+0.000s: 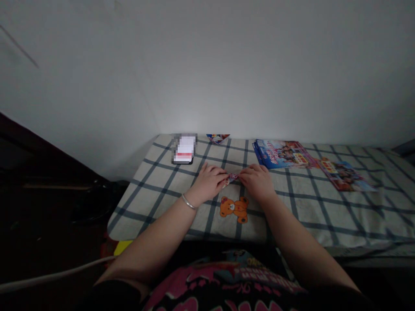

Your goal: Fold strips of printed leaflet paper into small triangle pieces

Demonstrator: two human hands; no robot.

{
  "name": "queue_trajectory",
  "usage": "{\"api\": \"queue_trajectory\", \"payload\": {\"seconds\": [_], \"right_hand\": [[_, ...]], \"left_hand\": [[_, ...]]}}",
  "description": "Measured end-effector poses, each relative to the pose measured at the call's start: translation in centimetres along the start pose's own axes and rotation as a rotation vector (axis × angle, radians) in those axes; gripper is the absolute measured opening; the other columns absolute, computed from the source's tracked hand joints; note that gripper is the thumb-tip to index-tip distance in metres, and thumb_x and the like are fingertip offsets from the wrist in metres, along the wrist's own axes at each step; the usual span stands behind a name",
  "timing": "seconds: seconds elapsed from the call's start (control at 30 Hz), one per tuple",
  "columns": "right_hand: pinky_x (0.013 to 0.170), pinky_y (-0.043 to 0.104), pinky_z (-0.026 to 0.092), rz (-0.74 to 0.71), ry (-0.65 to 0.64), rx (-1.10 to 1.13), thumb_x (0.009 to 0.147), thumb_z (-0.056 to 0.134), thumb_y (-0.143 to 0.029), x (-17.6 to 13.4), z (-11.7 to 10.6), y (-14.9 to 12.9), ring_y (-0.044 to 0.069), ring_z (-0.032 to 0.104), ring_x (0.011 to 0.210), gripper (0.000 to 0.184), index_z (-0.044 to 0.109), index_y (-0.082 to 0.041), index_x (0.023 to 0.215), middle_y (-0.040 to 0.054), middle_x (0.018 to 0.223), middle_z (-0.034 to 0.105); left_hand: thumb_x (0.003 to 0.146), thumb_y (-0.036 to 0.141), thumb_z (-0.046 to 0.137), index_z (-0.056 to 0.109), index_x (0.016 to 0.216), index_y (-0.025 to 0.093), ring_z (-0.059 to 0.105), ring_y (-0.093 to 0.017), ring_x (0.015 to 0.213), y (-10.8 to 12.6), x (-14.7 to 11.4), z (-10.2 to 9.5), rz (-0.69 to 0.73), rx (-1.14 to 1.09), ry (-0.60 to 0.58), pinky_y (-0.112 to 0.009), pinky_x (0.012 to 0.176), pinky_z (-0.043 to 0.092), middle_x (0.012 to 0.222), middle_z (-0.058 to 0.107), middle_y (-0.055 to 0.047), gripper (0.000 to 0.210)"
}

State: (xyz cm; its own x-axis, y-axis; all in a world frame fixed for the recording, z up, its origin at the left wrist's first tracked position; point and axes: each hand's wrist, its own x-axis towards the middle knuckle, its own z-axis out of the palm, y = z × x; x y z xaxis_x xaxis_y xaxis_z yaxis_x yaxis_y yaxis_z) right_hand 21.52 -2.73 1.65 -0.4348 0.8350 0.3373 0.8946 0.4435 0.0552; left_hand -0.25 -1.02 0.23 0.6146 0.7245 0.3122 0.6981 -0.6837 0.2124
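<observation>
A small folded piece of printed paper (232, 176) lies between my two hands, over the checked tablecloth. My left hand (210, 181), with a silver bangle at its wrist, grips the paper's left end with fingers pressed together. At the right end my right hand (257, 179) pinches it in the same way. Both hands hide most of the paper, so its full shape cannot be made out. Just below it, a printed orange bear (234, 209) shows on the cloth.
A phone (184, 149) with a lit screen lies at the back left. Near the wall is a folded paper triangle (218, 138). Stacked colourful leaflets (282, 153) and another leaflet (346, 175) lie to the right on the tablecloth (301, 207). A white cable (58, 275) runs at lower left.
</observation>
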Motion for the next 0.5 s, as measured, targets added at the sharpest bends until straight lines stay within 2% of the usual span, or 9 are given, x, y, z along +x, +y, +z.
{"api": "queue_trajectory", "payload": {"seconds": [0.27, 0.5], "right_hand": [[0.075, 0.037, 0.036, 0.048, 0.065, 0.031, 0.092, 0.055, -0.027, 0.0, 0.9, 0.3, 0.024, 0.053, 0.093, 0.018, 0.073, -0.025, 0.095, 0.0052, 0.101, 0.072], [0.085, 0.036, 0.043, -0.212, 0.006, 0.243, 0.089, 0.057, -0.021, -0.3, 1.3, -0.5, 0.022, 0.056, 0.095, 0.021, 0.073, -0.025, 0.103, 0.0039, 0.107, 0.071]], "left_hand": [[0.095, 0.038, 0.046, 0.064, 0.119, 0.030, 0.048, -0.023, 0.115, 0.6, -0.3, -0.2, 0.002, 0.020, 0.011, -0.052, 0.113, 0.022, 0.119, 0.061, -0.003, 0.031], [0.092, 0.036, 0.053, 0.061, 0.124, 0.031, 0.045, -0.024, 0.117, 0.2, -0.5, 0.1, 0.013, 0.039, 0.037, -0.052, 0.112, 0.027, 0.114, 0.058, -0.006, 0.033]]}}
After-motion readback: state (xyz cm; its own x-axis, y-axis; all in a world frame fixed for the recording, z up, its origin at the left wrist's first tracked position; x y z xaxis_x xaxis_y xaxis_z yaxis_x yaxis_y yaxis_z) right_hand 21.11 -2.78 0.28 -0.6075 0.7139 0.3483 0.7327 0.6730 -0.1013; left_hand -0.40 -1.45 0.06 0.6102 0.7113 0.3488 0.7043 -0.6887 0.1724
